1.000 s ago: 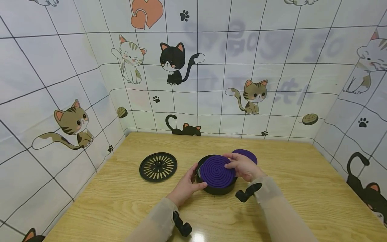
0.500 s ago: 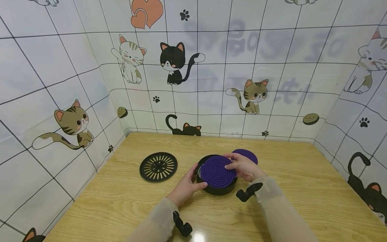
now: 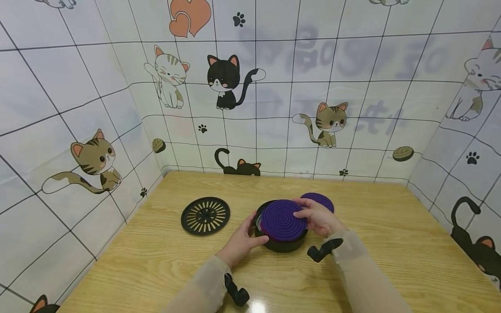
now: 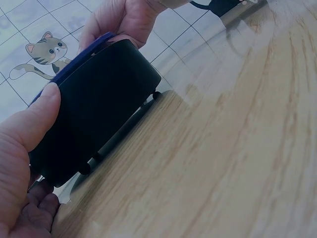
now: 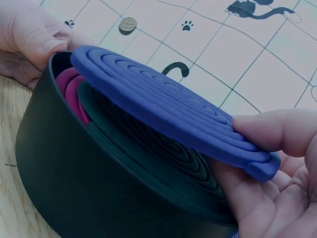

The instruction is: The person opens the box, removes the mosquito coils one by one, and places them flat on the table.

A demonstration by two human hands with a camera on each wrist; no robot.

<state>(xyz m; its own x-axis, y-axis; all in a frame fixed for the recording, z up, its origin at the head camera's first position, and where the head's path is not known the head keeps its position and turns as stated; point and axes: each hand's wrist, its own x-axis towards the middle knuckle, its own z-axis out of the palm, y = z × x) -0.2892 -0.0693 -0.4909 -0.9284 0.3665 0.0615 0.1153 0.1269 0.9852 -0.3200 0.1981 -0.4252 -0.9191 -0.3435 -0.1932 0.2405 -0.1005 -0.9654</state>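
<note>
In the head view my right hand (image 3: 320, 218) pinches a purple mosquito coil (image 3: 282, 221) by its right edge, thumb on one face and fingers beneath. The coil tilts over a round black holder (image 3: 283, 246). The right wrist view shows its left edge by the holder's rim, its right edge lifted. Beneath it lie a dark green coil (image 5: 195, 174) and part of a pink one (image 5: 74, 99) inside the holder. My left hand (image 3: 243, 241) grips the holder's left side, thumb on the near wall. Small round feet (image 4: 85, 168) show under the holder.
A slotted black lid (image 3: 205, 216) with a central knob lies on the wooden table (image 3: 156, 261) to the left. Behind my right hand lies another purple coil (image 3: 322, 200), partly hidden. Cat-printed sheets (image 3: 270, 100) hang at the back and both sides.
The purple coil has shifted slightly right and up with my right hand, and some pink shows at its lower left edge. My left hand stays on the holder.
</note>
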